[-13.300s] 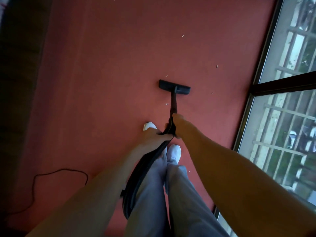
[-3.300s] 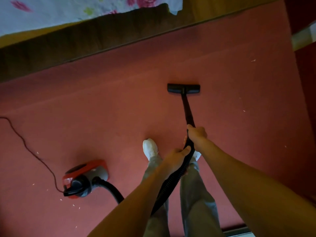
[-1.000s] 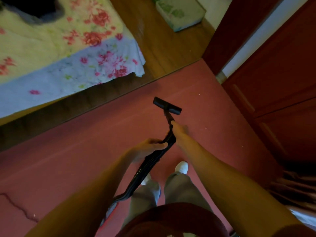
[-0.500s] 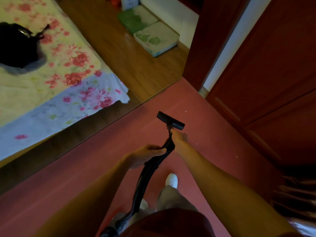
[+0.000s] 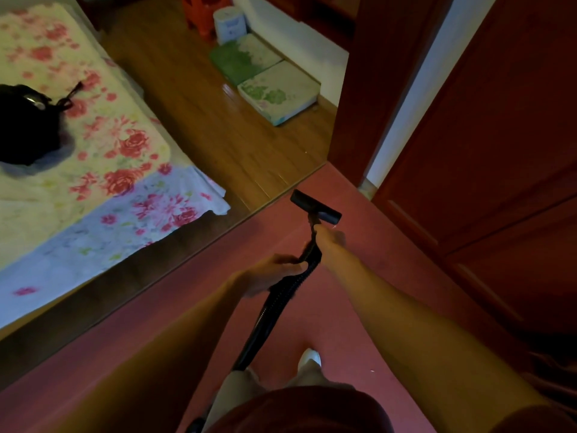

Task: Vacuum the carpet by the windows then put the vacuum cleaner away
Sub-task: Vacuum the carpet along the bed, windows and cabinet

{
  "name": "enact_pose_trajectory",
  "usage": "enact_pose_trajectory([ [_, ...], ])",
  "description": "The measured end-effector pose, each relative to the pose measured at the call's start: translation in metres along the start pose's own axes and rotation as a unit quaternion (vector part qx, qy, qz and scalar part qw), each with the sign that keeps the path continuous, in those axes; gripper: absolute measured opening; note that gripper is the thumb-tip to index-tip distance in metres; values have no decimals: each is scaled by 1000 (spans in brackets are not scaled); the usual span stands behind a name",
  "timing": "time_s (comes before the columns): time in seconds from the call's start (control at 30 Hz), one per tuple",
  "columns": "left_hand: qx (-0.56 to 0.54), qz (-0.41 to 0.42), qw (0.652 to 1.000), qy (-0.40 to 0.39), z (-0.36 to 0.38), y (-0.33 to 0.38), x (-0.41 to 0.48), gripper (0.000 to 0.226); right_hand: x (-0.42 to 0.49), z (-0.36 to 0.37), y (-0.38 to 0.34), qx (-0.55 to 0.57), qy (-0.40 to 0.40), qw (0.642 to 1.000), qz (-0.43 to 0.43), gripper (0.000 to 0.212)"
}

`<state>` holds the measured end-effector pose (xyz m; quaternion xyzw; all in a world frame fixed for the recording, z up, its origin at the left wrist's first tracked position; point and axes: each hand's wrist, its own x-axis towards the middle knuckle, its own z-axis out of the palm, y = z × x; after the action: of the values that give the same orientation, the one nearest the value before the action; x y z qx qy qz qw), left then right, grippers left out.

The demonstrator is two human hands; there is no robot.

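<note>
Head view, dim light, some motion blur. Left grip (image 5: 271, 275): fingers and thumb curled tight round the ribbed black hose (image 5: 265, 320) near its upper end, clamped with no gap showing. Right grip (image 5: 329, 239): further forward, closed round the thin black tube (image 5: 312, 223) just behind the floor head (image 5: 315, 207). The fingers are blurred, so how they lie cannot be told, but the tube passes through the hand. Both forearms are stretched forward, left nearer the body and right ahead of it. The floor head is over the red carpet (image 5: 359, 307), close to the carpet's far edge where it meets the wooden floor (image 5: 218, 120). It lies slantwise to that edge, and whether it touches the pile cannot be told. From the left grip the hose runs down and back past the person's legs toward the bottom edge of the frame. One white shoe (image 5: 309, 359) stands on the carpet just right of the hose. At left is a bed (image 5: 103, 157) with a flowered cover, and a black bag (image 5: 25, 126) lies on it. Two green-patterned cushions (image 5: 278, 92) lie on the wooden floor against the far wall, with a red stool (image 5: 203, 14) beyond them. Dark red cupboard doors (image 5: 499, 151) stand along the right side.
</note>
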<state>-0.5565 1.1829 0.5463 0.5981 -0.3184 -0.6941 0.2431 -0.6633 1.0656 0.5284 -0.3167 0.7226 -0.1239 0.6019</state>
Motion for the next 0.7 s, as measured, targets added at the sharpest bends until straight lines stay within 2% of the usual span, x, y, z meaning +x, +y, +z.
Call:
enact_pose_trajectory([
  [0.13, -6, -1, 1000, -2, -18, 12, 18, 27, 8, 9, -26, -7, -1, 1000, -3, 25],
  [0.23, -20, 5, 1000, -11, -38, 17, 34, 32, 22, 25, -39, -1, 18, 1000, 5, 35],
  [0.4, -16, 3, 999, -50, -76, 35, 62, 34, 30, 42, -71, 16, 29, 999, 14, 28],
  [0.57, -17, -20, 994, -104, -103, 56, 85, 31, 35, 49, -99, 31, 50, 998, 22, 40],
  [0.63, -17, -33, 995, -93, -108, 57, 99, 34, 36, 50, -107, 46, 49, 997, 34, 41],
  [0.7, -27, -60, 998, -20, -109, 56, 113, 28, 47, 50, -108, 46, 56, 996, 44, 44],
])
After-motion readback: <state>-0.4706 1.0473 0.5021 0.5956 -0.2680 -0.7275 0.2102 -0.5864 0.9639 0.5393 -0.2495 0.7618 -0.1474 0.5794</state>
